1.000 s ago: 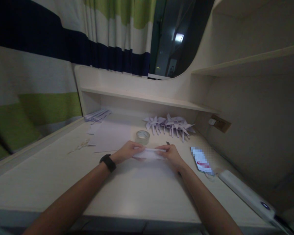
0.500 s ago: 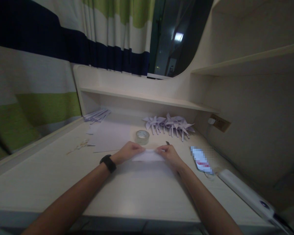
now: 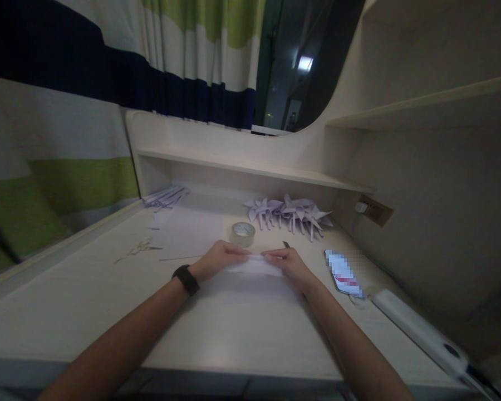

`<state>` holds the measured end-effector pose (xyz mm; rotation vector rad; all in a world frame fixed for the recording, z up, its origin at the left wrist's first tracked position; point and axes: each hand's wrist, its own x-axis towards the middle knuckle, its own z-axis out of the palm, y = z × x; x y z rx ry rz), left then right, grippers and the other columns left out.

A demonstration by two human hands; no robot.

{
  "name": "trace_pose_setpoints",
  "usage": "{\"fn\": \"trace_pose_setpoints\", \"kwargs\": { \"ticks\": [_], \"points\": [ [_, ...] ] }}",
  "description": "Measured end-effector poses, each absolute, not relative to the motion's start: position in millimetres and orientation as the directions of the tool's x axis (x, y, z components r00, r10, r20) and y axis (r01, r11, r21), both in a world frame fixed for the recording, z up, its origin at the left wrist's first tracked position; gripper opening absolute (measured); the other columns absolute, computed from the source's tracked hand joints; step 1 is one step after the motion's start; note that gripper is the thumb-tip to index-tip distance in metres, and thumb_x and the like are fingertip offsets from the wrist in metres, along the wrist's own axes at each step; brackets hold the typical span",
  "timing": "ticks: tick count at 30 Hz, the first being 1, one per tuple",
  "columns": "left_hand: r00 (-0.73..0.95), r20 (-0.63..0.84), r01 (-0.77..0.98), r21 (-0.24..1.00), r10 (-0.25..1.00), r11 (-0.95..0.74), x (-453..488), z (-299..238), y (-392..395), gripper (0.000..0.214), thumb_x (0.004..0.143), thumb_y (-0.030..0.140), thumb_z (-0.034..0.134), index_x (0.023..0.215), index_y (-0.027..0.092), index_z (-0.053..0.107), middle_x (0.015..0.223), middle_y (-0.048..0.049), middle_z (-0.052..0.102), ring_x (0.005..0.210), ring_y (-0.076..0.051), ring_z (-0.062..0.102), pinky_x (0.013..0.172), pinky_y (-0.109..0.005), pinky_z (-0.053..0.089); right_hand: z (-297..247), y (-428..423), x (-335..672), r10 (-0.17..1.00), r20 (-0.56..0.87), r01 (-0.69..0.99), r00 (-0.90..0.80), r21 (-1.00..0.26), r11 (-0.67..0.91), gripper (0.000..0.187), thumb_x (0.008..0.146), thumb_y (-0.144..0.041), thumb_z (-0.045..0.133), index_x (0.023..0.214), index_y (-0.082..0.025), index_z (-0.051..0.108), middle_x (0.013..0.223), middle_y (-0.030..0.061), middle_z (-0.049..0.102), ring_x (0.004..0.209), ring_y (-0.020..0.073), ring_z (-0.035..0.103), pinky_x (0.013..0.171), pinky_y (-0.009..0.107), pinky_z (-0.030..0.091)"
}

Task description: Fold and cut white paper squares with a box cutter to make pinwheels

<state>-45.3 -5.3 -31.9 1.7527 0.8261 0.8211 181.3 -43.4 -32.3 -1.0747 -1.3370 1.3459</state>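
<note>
Pale desk (image 3: 250, 340), tape roll (image 3: 242, 241) nr pinwheels (image 3: 297, 210), L hand (image 3: 220, 260) & R hand (image 3: 291, 265) both pinching white paper (image 3: 254, 265)

It's a home we're in, a desk corner by a window (image 3: 286, 83), and here's the giveaway: a full curtain (image 3: 192, 97) in green, white and navy! A pale desk (image 3: 250, 340) runs under built-in shelves (image 3: 434, 103), a plug (image 3: 360, 207) sits in the wall socket (image 3: 379, 211), a phone (image 3: 342, 273) lies out. Bedroom or study? Can't tell from here.
</note>
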Motion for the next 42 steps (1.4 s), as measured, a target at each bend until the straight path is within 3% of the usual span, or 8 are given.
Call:
{"fn": "trace_pose_setpoints", "kwargs": {
  "ticks": [6,12,17,22,27,33,42],
  "points": [
    [0.501,0.185,0.196,0.927,0.845,-0.319,-45,-33,-4,0.033,0.068,0.036,0.074,0.093,0.015,0.074,0.088,-0.0097,0.074,0.076,-0.022,0.066,0.072,-0.031,0.048,-35,-41,182,0.989,0.023,-0.05,-0.148,-0.999,0.016,0.034,0.05,-0.033,0.085,0.077,-0.014,0.076,0.072,0.0077,0.072,0.062,0.017,0.061,0.06,0.031,0.05],
    [0.52,0.216,0.198,0.91,0.826,-0.363,-42,-42,0,0.036,0.07,0.039,0.071,0.097,0.015,0.074,0.091,-0.0099,0.074,0.08,-0.023,0.066,0.072,-0.031,0.049,-39,-39,183,0.989,0.048,-0.007,-0.139,-0.999,0.048,0.032,0.051,-0.031,0.083,0.076,-0.013,0.076,0.07,0.0069,0.071,0.058,0.0144,0.06,0.058,0.027,0.046],
    [0.525,0.217,0.256,0.882,0.823,-0.396,-41,-44,0,0.034,0.072,0.038,0.069,0.094,0.013,0.074,0.088,-0.0097,0.074,0.078,-0.023,0.066,0.069,-0.03,0.049,-43,-36,184,0.984,0.075,0.025,-0.162,-0.997,0.08,0.04,0.053,-0.029,0.082,0.09,-0.014,0.074,0.073,0.0043,0.07,0.058,0.0128,0.058,0.056,0.025,0.043],
    [0.535,0.21,0.253,0.884,0.818,-0.392,-41,-42,-2,0.032,0.072,0.037,0.069,0.093,0.013,0.074,0.087,-0.0098,0.074,0.078,-0.022,0.066,0.067,-0.029,0.049,-41,-37,185,0.986,0.045,0.081,-0.158,-0.995,0.058,0.032,0.053,-0.031,0.081,0.078,-0.011,0.074,0.065,0.0057,0.069,0.054,0.0132,0.056,0.054,0.025,0.041],
    [0.62,0.186,0.215,0.894,0.762,-0.393,-42,-46,0,0.038,0.073,0.042,0.068,0.096,0.012,0.073,0.084,-0.0094,0.073,0.071,-0.02,0.065,0.062,-0.026,0.047,-38,-37,184,0.99,0.046,0.098,-0.135,-0.993,0.059,0.032,0.049,-0.029,0.083,0.074,-0.011,0.075,0.063,0.0052,0.069,0.053,0.013,0.056,0.055,0.026,0.043],
    [0.603,0.223,0.243,0.863,0.766,-0.442,-42,-45,2,0.036,0.076,0.041,0.064,0.094,0.011,0.074,0.082,-0.0094,0.073,0.07,-0.02,0.064,0.059,-0.025,0.045,-35,-39,183,0.986,-0.003,0.065,-0.169,-0.998,0.008,0.04,0.05,-0.037,0.083,0.078,-0.01,0.074,0.066,0.0068,0.069,0.054,0.0141,0.059,0.056,0.028,0.047],
    [0.616,0.203,0.228,0.879,0.761,-0.419,-43,-39,-1,0.037,0.079,0.043,0.06,0.095,0.012,0.073,0.079,-0.0086,0.073,0.064,-0.017,0.062,0.056,-0.024,0.044,-31,-40,186,0.978,0.093,0.177,-0.186,-0.976,0.126,0.043,0.055,-0.04,0.081,0.086,-0.012,0.075,0.071,0.007,0.071,0.057,0.0161,0.061,0.056,0.029,0.05]
  ]
}}
